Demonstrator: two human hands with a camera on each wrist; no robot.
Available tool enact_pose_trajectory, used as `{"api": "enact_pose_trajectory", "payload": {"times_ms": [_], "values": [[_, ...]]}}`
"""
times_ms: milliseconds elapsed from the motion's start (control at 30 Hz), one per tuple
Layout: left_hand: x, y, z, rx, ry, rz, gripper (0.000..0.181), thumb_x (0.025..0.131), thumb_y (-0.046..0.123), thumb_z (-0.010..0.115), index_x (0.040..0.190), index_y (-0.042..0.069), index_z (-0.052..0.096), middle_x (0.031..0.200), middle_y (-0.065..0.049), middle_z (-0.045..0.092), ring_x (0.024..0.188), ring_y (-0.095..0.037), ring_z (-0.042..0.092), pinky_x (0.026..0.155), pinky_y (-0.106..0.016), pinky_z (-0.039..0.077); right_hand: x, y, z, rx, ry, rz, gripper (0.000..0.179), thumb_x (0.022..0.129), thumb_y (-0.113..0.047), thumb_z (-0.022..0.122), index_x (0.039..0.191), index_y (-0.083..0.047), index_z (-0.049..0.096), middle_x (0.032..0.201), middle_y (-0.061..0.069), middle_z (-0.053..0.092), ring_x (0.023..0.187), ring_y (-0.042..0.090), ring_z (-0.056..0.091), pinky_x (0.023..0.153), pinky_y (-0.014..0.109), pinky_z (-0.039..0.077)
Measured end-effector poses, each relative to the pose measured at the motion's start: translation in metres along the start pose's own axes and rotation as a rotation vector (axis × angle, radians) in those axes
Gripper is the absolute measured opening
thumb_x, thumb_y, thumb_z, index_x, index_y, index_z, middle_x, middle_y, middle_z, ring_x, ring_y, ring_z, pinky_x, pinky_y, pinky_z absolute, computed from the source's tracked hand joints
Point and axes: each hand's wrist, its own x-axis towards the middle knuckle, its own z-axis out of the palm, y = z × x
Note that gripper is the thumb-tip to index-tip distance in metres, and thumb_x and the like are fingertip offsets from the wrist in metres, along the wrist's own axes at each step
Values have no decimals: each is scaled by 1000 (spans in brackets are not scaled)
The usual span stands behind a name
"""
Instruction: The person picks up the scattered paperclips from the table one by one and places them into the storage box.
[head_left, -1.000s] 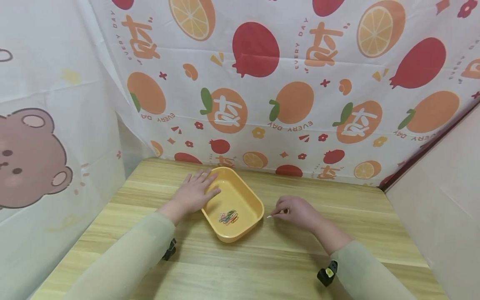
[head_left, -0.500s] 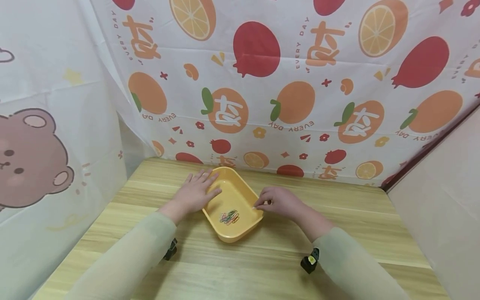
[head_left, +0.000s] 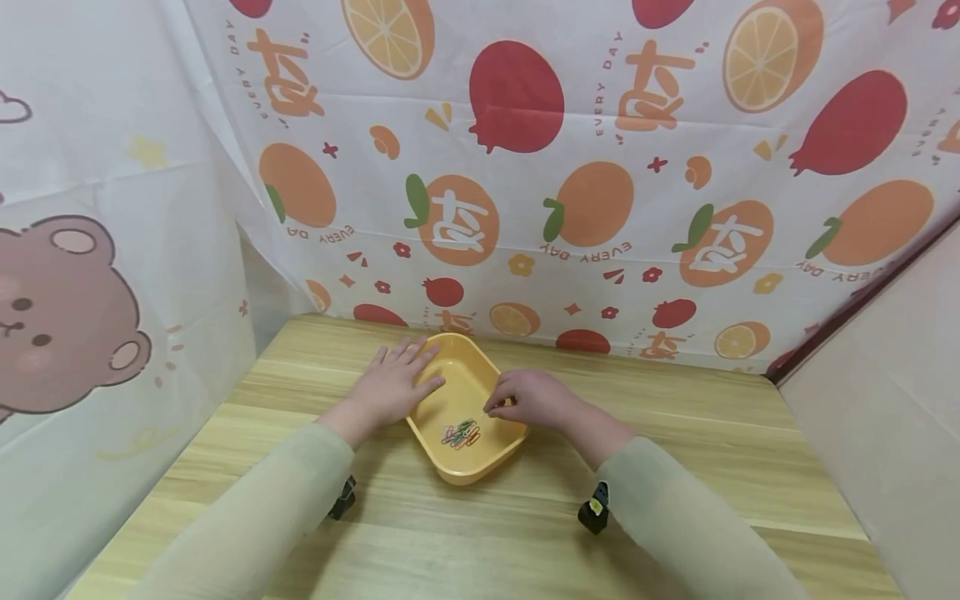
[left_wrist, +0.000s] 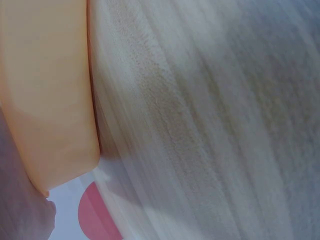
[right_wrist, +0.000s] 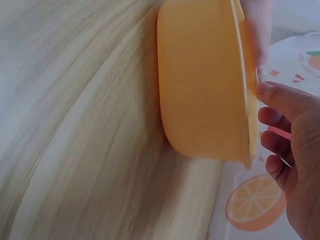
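Note:
A yellow plastic tray lies at an angle on the table, with a small heap of coloured paper clips on its floor near the front end. My left hand rests on the tray's left rim, fingers spread and straight. Over the tray's right side, my right hand pinches a single whitish paper clip between thumb and fingertips. The right wrist view shows this paper clip sticking up from the thumb tip, close by the rim. In the left wrist view the tray's outer wall fills the left side.
The wood-grain table runs back to a fruit-print cloth. A cloth with a bear print hangs at the left, and a pale panel stands at the right. Black wrist cameras sit under both sleeves.
My right hand has moved left with the pinched paper clip, from beside the tray to over its inside. The left hand stays on the rim.

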Motion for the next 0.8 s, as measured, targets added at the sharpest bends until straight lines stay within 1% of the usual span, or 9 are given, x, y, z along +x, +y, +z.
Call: {"api": "enact_pose_trajectory", "payload": {"times_ms": [100,267,433,567,667,800], "values": [[0,-1,1,1,2,-1,69,102,58,38,158,19,28,164,-11,20,150,-38,15,118,-63,9,10,-3,4,-30,-31,-22,11,91,-23,74,99,-19,81,87,-12,64,78,7,59,73,24,50],[-1,-1,0,0,-11,-12,68,102,58,37,158,21,27,164,-10,19,150,-36,14,118,-62,8,26,-7,12,-98,-95,-17,10,92,-26,73,98,-22,80,88,-13,64,80,2,58,78,23,51],[-2,-1,1,24,-24,-13,70,102,62,33,159,22,25,164,-10,18,150,-36,14,119,-61,7,39,-8,23,-135,-145,-27,10,93,-27,72,98,-23,80,88,-13,65,80,1,57,79,22,50],[-2,0,0,23,-30,-12,71,101,63,32,159,23,23,165,-8,16,151,-35,13,119,-60,7,45,-8,30,-162,-163,-34,9,93,-26,72,97,-24,80,87,-13,64,78,2,56,76,22,49],[-1,0,0,12,-17,-5,69,102,60,34,159,22,25,165,-9,17,150,-36,14,119,-61,7,48,-9,32,-184,-169,-36,9,93,-26,71,97,-23,79,86,-12,62,76,4,54,75,21,49],[-1,0,-1,9,-17,-8,69,102,60,35,159,22,24,165,-9,17,151,-36,12,119,-61,5,52,-9,35,-219,-179,-36,10,94,-26,71,97,-23,79,86,-11,62,76,5,54,76,22,49]]}}
